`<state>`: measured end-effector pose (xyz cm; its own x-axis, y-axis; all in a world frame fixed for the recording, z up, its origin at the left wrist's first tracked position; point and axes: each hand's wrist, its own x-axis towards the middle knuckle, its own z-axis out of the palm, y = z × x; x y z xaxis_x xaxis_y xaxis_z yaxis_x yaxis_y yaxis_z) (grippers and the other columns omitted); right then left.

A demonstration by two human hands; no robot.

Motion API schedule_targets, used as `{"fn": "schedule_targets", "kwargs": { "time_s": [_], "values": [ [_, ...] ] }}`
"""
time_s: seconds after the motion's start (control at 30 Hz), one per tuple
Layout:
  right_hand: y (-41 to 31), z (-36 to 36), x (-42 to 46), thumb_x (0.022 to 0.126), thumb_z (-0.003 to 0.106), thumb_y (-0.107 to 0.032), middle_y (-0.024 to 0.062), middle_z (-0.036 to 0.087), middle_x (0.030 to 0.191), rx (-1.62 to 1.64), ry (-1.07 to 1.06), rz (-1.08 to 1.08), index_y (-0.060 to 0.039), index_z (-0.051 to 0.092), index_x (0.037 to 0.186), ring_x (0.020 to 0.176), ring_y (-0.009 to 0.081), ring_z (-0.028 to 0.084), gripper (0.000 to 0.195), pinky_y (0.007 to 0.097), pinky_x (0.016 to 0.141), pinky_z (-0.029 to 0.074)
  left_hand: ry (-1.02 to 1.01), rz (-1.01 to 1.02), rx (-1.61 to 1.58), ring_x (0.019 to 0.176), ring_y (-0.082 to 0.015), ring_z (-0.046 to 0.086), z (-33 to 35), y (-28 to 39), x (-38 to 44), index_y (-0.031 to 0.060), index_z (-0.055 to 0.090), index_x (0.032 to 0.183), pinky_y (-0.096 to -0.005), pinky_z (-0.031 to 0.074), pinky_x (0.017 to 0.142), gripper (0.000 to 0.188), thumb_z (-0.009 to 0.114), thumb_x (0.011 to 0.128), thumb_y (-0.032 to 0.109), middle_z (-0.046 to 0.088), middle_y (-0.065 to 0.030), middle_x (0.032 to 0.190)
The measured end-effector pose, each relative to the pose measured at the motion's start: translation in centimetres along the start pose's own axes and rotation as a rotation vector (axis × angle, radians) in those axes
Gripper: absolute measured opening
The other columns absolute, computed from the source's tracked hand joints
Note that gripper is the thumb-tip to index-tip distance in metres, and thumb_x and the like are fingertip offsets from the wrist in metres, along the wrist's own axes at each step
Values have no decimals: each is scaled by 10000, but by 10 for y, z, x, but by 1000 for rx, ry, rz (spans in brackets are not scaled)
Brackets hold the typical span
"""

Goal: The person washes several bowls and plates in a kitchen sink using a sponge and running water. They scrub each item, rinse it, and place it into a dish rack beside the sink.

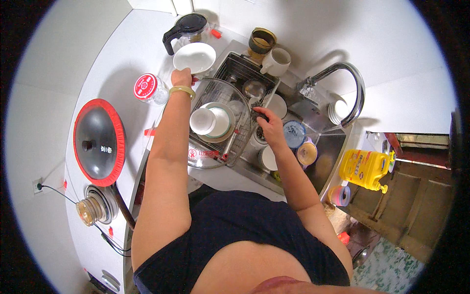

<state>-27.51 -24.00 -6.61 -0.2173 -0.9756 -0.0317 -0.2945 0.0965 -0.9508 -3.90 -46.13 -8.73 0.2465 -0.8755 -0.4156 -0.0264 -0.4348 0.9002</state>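
My left hand (182, 78) grips the upper left edge of a large clear glass pot lid (205, 161), which is tilted over the sink's left side. At the lid's right rim, my right hand (270, 126) holds a dark scouring pad (256, 108), probably steel wool. Stacked white bowls (203, 121) show through the glass, above a wire rack. Just beyond my left hand is a white bowl (194, 57) on the counter. Several cups and bowls stand in the stainless-steel sink (328, 143) around my right hand, among them a blue-rimmed one (294, 134).
A chrome faucet (358, 84) arches over the sink. Behind the black dish basket (235, 60) stands a white mug (277, 60). To the left are a red-lidded glass jar (150, 89) and a red-rimmed wok lid (99, 141). A yellow detergent jug (363, 168) is at right.
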Motion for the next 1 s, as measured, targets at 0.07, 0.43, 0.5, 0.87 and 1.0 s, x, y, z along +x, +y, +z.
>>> {"fn": "schedule_targets", "kwargs": {
  "time_s": [0.07,0.43,0.5,0.87,1.0],
  "values": [
    [-8,1,-2,747,532,-84,75,599,922,24,-20,71,-46,604,1013,793,160,539,278,256,727,419,6,-16,32,412,-213,549,-2,-5,7,-97,544,776,-296,408,356,202,464,729,83,569,-163,567],
    [-27,13,2,746,521,-89,84,596,920,109,-41,4,-26,590,1021,810,173,545,290,268,754,425,32,-48,82,402,-213,545,3,-3,4,-85,568,747,-314,400,376,288,464,766,183,566,-149,526],
    [-42,18,6,748,517,-89,88,593,923,155,-71,8,-26,591,1019,817,180,549,288,269,757,426,30,-55,20,403,-215,550,4,-3,4,-74,567,762,-312,396,361,295,474,781,205,571,-145,542],
    [-42,22,-1,761,498,-78,105,585,958,163,-101,10,-41,594,1018,858,198,561,277,282,758,435,152,-195,-366,446,-212,546,7,-5,-43,-6,500,867,-275,374,354,344,507,844,337,571,-128,628],
    [-32,3,-7,760,508,-86,120,585,968,102,-59,-14,-42,593,1012,879,226,568,270,297,774,435,78,-232,-587,500,-189,515,24,-18,-94,5,472,919,-264,355,389,307,488,862,306,551,-121,697]
  ]
}}
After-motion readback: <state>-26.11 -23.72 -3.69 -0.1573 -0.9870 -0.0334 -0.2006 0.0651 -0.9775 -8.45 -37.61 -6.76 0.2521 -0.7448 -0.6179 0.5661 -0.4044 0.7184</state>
